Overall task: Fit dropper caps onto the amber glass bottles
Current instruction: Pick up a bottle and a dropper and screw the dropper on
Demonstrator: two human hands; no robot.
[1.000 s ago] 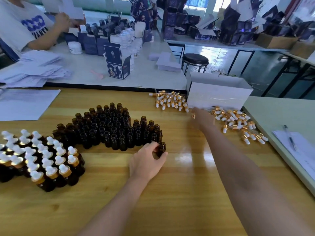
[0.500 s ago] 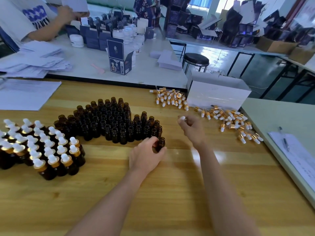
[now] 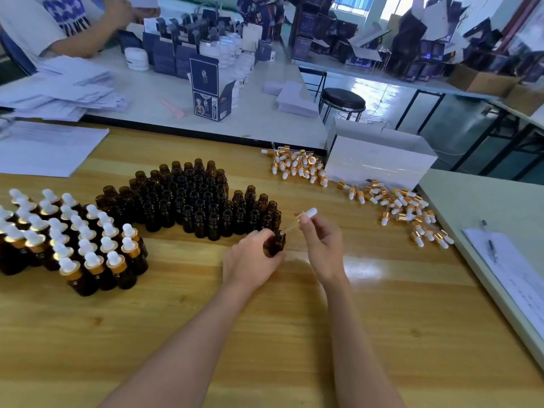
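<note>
One bottle [image 3: 278, 244] sits upright in the left hand [image 3: 250, 260], whose fingers curl round its body, at the near edge of the open bottles. The right hand [image 3: 322, 245] pinches one dropper cap [image 3: 309, 214], tilted, with the white bulb uppermost and the glass tube tip at the bottle's mouth. On the wooden table [image 3: 265, 334] are one cluster of open bottles [image 3: 194, 198], several dozen and too packed to count exactly, roughly thirty capped bottles [image 3: 88, 245] at left, and two heaps of loose caps [image 3: 403, 207] beside one white box [image 3: 379, 163].

Bright daylight (glare), warped edges.
</note>
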